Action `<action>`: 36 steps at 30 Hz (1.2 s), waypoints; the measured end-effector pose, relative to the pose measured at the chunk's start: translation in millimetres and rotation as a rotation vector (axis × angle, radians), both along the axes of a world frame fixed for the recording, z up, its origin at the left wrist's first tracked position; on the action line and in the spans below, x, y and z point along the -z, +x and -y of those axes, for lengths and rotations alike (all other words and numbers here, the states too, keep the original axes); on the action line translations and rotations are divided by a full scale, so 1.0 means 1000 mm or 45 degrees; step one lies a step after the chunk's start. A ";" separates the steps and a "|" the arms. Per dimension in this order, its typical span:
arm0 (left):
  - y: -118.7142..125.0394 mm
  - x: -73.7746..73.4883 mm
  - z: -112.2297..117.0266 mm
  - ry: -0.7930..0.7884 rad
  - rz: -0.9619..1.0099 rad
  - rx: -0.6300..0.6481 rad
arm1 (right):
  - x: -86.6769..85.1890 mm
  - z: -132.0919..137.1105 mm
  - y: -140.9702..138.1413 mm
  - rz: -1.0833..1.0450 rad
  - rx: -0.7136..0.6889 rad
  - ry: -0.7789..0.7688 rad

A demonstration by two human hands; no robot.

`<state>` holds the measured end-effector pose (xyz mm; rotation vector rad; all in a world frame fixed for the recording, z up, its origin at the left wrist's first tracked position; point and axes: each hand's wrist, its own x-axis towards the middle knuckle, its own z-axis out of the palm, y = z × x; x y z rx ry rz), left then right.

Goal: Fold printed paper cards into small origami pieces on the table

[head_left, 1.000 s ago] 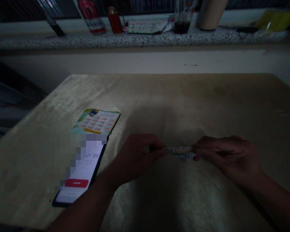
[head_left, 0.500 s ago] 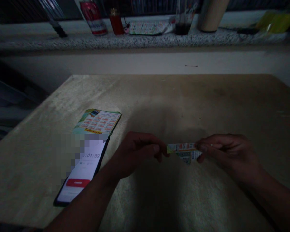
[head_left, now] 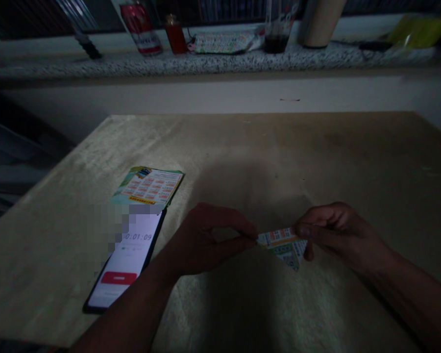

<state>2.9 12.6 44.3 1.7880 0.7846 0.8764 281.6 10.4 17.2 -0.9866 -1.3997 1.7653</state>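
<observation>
A small folded piece of printed paper (head_left: pixel 284 246) is stretched between my two hands above the table. Its shape is roughly a triangle, with a point hanging down and orange, white and green print on it. My left hand (head_left: pixel 216 240) pinches the left tip between thumb and forefinger. On the other side, my right hand (head_left: pixel 334 230) grips the upper right corner, its thumb lying over the paper. A stack of printed sheets (head_left: pixel 150 186) lies to the left, beyond my left forearm. Just below it is a phone (head_left: pixel 132 264) with a lit screen showing a timer.
The table (head_left: pixel 316 152) ends at a white wall. On the speckled sill (head_left: pixel 213 63) stand a red can (head_left: pixel 141 29), a small red bottle (head_left: pixel 175 37), a cup of dark liquid (head_left: pixel 277 41) and a beige cylinder (head_left: pixel 321 24). A patterned packet (head_left: pixel 222 43) lies among them.
My left thumb and forefinger have closed onto the paper's left tip. The paper has turned so its lower point hangs further down and more of its triangular face shows.
</observation>
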 end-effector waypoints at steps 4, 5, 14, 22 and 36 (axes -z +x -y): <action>0.008 0.010 0.003 -0.179 0.075 -0.163 | -0.006 0.003 -0.004 0.130 0.078 0.130; 0.011 0.013 0.004 -0.245 0.111 -0.223 | -0.009 0.005 -0.005 0.174 0.116 0.182; 0.025 0.016 0.006 -0.325 0.037 -0.512 | -0.014 0.013 -0.015 0.512 0.260 0.616; 0.022 0.011 0.010 -0.334 -0.052 -0.290 | -0.008 0.008 -0.004 0.412 0.394 0.478; 0.058 0.025 0.032 -0.067 0.169 -0.656 | -0.002 0.023 -0.042 0.326 0.431 0.505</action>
